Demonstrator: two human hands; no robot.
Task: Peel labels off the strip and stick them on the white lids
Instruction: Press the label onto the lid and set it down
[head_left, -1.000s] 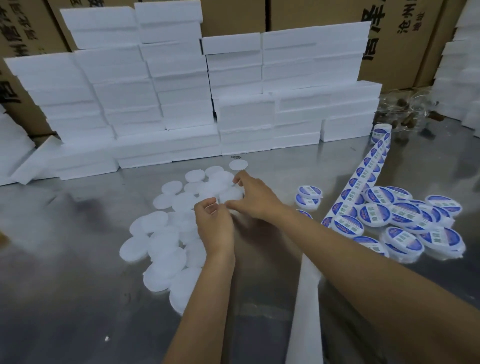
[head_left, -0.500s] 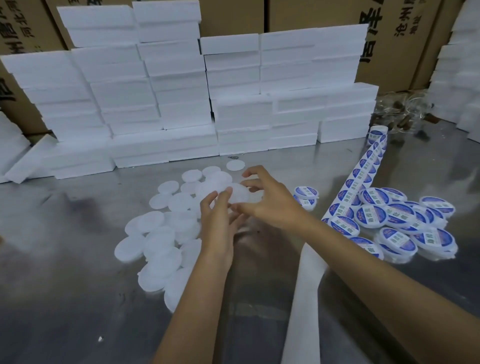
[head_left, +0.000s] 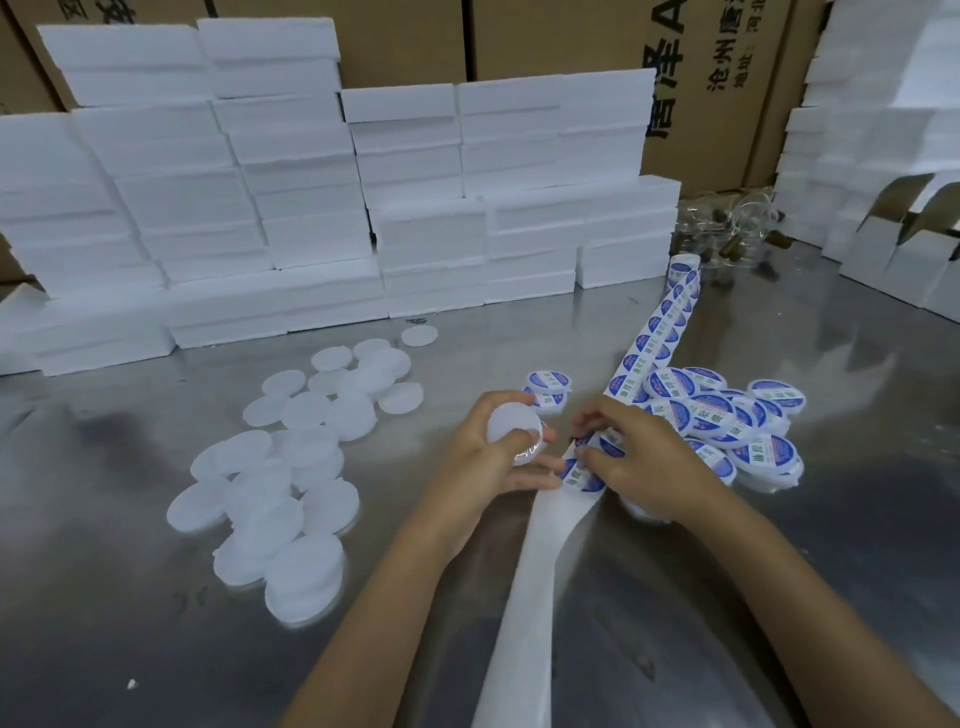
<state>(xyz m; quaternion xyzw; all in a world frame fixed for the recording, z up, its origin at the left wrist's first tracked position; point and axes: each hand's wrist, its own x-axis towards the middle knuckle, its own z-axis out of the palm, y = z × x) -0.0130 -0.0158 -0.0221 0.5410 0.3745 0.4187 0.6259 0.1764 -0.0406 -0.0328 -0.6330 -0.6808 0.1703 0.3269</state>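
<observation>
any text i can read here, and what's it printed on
"唐泽": cardboard box behind the foam stacks, large black characters, running sideways.
"沧州": same box, smaller characters; the rest is blurred.
"A": same box, cut off at the top edge.
Blue labels on the strip and labelled lids: too blurred to read.

Two bare arms, no sleeves

Left hand (head_left: 488, 457) and right hand (head_left: 639, 467) wear no gloves, rings or watch; both forearms behind them are uncovered right down to the frame's lower edge.
</observation>
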